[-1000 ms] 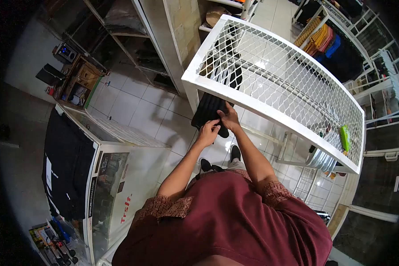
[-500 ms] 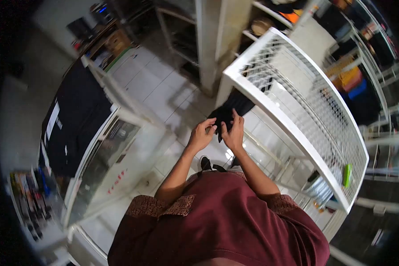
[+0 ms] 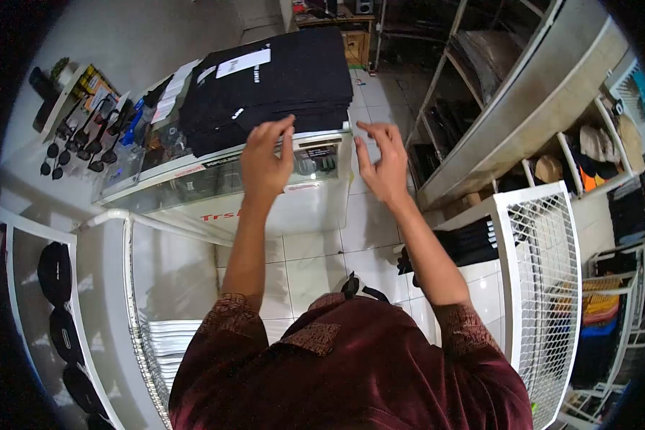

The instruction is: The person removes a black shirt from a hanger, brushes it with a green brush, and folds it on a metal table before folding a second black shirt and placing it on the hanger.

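Note:
Fingers half curled and parted, my left hand (image 3: 266, 161) overlaps the front edge of a stack of folded black shirts (image 3: 294, 79). My right hand (image 3: 385, 163) is raised just past the right corner of that stack, thumb and fingers apart, holding nothing. The stack lies on a glass display case (image 3: 186, 183), and a white printed label (image 3: 244, 63) shows on the top shirt. Below my right forearm, black garments (image 3: 466, 244) hang beside a white mesh rack.
Sunglasses (image 3: 86, 136) are arranged on the case's left end. A white mesh rack (image 3: 541, 287) stands at the right, with shelves of caps (image 3: 598, 143) behind it. At the lower left is a panel with black caps (image 3: 66, 333). White tiled floor (image 3: 312, 279) lies below my arms.
My view has turned left, from the mesh rack to the display case. Both hands have gone from the black garments at the rack to the folded shirt stack and are farther apart.

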`<state>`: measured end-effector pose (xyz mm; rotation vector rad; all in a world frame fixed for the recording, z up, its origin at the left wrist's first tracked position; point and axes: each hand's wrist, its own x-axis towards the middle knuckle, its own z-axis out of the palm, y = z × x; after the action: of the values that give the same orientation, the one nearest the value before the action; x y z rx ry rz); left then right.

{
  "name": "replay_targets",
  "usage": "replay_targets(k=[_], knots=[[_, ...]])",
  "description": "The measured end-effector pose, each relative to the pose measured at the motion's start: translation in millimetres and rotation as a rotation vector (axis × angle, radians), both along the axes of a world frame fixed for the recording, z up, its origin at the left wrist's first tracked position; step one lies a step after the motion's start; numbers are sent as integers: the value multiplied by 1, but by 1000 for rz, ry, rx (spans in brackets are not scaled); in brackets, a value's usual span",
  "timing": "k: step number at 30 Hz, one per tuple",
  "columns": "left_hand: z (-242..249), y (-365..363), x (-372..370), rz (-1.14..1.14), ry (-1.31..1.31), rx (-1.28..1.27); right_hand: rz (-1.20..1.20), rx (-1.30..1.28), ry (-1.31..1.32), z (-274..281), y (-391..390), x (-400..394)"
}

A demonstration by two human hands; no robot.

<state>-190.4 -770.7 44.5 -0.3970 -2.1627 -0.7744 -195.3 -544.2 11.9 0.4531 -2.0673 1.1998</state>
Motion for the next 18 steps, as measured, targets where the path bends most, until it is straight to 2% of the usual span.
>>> replay_targets(k=[5, 7, 9, 14, 18], knots=[[34, -40, -13, 75, 81, -164, -24, 166, 200, 40, -12, -61], [30, -51, -23, 94, 92, -200, -25, 365, 214, 48, -13, -72], [27, -58, -28, 133, 102, -288, -19, 437, 220, 52, -13, -81], [18, -68, -32, 113, 31, -236, 59, 707, 299, 70, -16, -93], [20, -71, -33, 94, -31, -191, 125, 772, 251, 85, -18, -106]])
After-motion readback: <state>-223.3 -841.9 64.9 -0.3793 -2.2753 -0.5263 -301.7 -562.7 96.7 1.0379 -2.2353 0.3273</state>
